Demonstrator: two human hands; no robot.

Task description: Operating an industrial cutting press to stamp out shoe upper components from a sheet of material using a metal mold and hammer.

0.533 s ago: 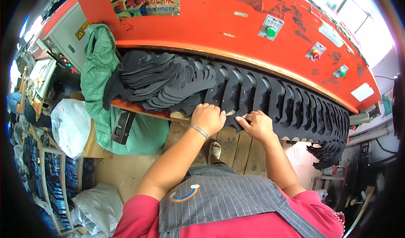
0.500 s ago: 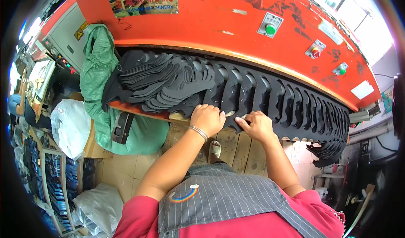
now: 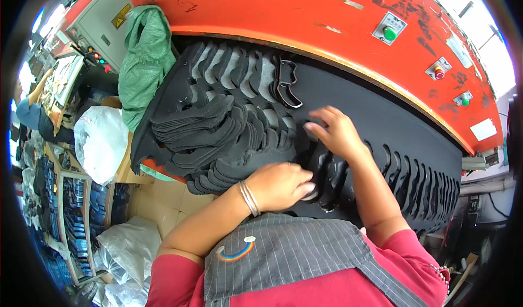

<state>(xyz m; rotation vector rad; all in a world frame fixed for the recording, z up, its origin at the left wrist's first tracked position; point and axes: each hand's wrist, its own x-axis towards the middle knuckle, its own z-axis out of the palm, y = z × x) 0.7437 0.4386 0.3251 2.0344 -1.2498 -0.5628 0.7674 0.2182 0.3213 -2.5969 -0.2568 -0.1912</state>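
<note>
A dark foam sheet [image 3: 354,105] lies over the press bed, with rows of curved cut-out slots along its near right part and far left part. Low over its near edge is my left hand [image 3: 278,186], fingers curled and thumb close to them by a pale-edged slot; what they hold is hidden. My right hand [image 3: 339,137] hovers farther out over the sheet, thumb and fingers apart, holding nothing visible. A metal-edged cutting die [image 3: 287,79] rests on the sheet beyond it. Left of my hands lies a heap of dark cut foam pieces [image 3: 201,130], overlapping in stacks.
The red press body [image 3: 316,13] spans the far side, with green buttons [image 3: 389,33] and a red button [image 3: 438,73]. A green sack [image 3: 144,62] and a white plastic bag [image 3: 98,143] stand at left. Racks of blue items [image 3: 76,231] fill the lower left.
The slotted sheet has come nearer to me, and the cutting die and an uncut area now show. My right hand has left the near edge and reaches farther over the sheet.
</note>
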